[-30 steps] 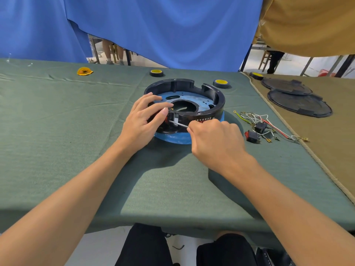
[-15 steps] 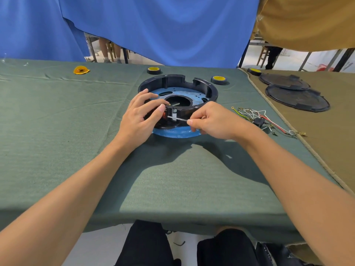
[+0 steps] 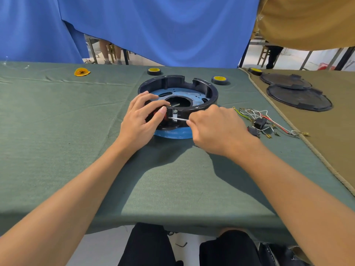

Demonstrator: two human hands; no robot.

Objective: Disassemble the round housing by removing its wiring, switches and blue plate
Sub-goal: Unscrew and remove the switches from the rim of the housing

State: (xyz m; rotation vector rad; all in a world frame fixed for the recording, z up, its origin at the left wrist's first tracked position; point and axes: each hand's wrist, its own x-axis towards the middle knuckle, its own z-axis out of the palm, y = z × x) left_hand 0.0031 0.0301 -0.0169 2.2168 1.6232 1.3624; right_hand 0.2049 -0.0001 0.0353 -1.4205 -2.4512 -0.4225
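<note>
The round black housing sits mid-table with the blue plate inside it and showing under its near edge. My left hand grips the housing's near-left rim, its thumb by a red switch in the wall. My right hand holds a thin metal screwdriver whose tip meets the housing wall beside that switch. A loose bundle of removed wires with two black switches lies on the cloth to the right.
Two yellow-topped black rolls and an orange piece lie toward the far side. Two black round covers rest on the tan cloth at right. Blue curtains hang behind the green-covered table.
My right hand shifted slightly along the housing's near edge while keeping the screwdriver against the wall. My left hand stayed on the rim. The camera view shifted a little.
</note>
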